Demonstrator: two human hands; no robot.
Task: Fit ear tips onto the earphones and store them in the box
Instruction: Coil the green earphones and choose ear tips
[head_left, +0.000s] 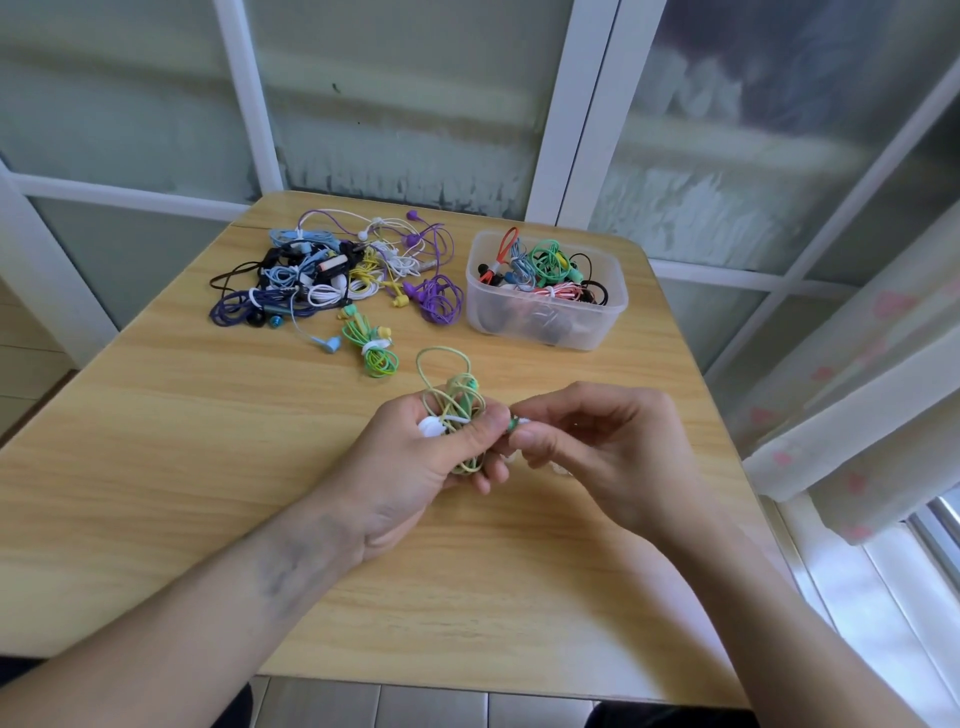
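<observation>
My left hand (415, 457) grips a coiled green-and-yellow earphone bundle (457, 400) above the table's middle, with a white piece showing at its fingertips. My right hand (587, 441) pinches a small white ear tip (522, 422) against the green earbud at the bundle's right side. A clear plastic box (545, 322) at the back right holds several coiled earphones. A pile of tangled earphones (332, 275) in purple, blue, white and yellow lies at the back left. One bundled green earphone (371, 348) lies in front of the pile.
The wooden table (208, 467) stands against a white-framed frosted glass wall. A curtain (857, 389) hangs at the right, close to the table's right edge. Small pale pieces lie on the table under my right hand.
</observation>
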